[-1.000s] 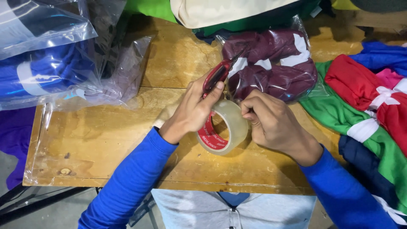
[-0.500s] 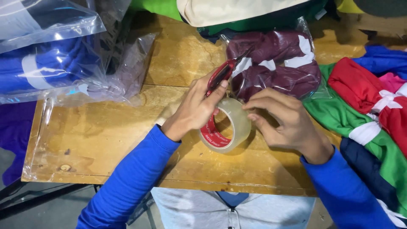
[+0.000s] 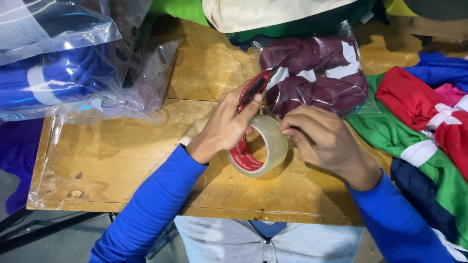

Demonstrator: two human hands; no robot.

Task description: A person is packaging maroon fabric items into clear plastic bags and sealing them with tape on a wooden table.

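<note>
Wooden table (image 3: 146, 146) — both hands apparently grip tape roll (image 3: 258, 146).

A wooden table (image 3: 204, 63) carries clear plastic bags of blue fabric (image 3: 53, 80) piled at its far left corner, with an empty clear bag (image 3: 97, 156) lying flat along the left edge. A bag of maroon garments (image 3: 317, 73) sits near the far edge. Loose green, red, pink and navy clothes (image 3: 419, 126) heap over the right edge. A cream bag (image 3: 273, 12) rests at the far side
</note>
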